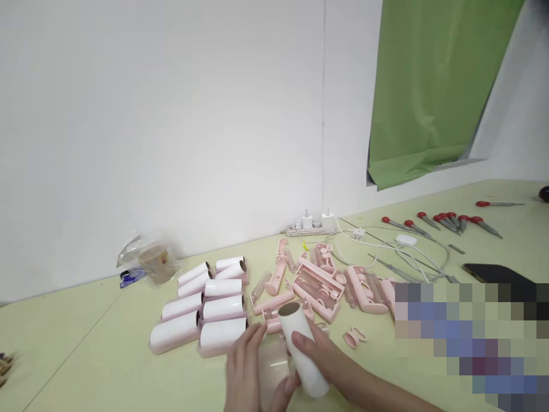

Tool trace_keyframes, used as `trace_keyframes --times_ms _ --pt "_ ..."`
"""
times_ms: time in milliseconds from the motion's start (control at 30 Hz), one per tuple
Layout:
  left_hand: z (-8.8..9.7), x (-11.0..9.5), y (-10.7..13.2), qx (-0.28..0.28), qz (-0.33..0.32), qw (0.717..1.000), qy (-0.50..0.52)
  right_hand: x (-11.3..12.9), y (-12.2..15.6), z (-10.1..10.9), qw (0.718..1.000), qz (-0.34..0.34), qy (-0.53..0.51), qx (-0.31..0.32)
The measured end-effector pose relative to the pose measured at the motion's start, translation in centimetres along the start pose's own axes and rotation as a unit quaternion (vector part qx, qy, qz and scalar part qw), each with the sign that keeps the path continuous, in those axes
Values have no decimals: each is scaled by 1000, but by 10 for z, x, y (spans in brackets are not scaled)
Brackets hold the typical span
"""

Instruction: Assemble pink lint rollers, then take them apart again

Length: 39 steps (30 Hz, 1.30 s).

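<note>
Right hand (pixel 326 357): fingers wrapped over a white paper roll (pixel 302 352), grasping it; the forearm enters from the lower right.
White paper roll: tilted, open cardboard core pointing away from the person, lower end near the bottom edge of the view, held just above the tabletop (pixel 86 355).
Left hand (pixel 244 372): fingers curled around a clear plastic cover (pixel 272 366), holding it just left of the roll; thumb close to the roll's lower end.
Clear plastic cover: between the two hands, touching or nearly touching the roll; which of the two cannot be told.
Finished rolls (pixel 206 306): white rolls in pink holders, lying in rows just beyond and to the left of the left hand.
Pink plastic parts (pixel 319 286): handles and open cases, spread just beyond the right hand.
Small pink clip (pixel 354 337): lying alone on the tabletop, just right of the right hand.
Power strip (pixel 311 229): well beyond the hands, against the wall, with white chargers and cables running right.
Red-handled tools (pixel 446 222): far right of the hands, in a loose row.
Plastic bag (pixel 150 260): far left, near the wall, holding a brown cup.
Green sheet (pixel 433 86): hanging on the wall, upper right.
</note>
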<state>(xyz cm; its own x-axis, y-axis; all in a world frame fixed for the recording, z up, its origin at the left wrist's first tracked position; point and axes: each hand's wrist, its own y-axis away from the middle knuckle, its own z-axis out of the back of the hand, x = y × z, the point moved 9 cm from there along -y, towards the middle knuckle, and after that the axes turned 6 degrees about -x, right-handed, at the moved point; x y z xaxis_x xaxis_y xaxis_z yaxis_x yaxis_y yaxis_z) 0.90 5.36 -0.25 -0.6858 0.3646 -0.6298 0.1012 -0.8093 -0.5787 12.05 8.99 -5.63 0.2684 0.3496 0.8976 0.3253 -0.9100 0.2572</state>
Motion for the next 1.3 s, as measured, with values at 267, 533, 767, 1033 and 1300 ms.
trace_keyframes --times_ms 267,533,767,1033,1300 --pt "-47 -6 -18 5 304 826 474 61 -8 23 978 175 51 -102" --pt "-34 17 -20 21 341 770 540 113 -25 -7 764 308 567 20" --pt "-63 18 -7 121 347 788 493 112 -27 -12 932 239 272 13" --pt "-64 21 -9 113 347 805 468 96 -12 -28 937 271 219 40" --pt "-59 15 -8 123 335 817 452 104 1 -36 939 254 216 86"
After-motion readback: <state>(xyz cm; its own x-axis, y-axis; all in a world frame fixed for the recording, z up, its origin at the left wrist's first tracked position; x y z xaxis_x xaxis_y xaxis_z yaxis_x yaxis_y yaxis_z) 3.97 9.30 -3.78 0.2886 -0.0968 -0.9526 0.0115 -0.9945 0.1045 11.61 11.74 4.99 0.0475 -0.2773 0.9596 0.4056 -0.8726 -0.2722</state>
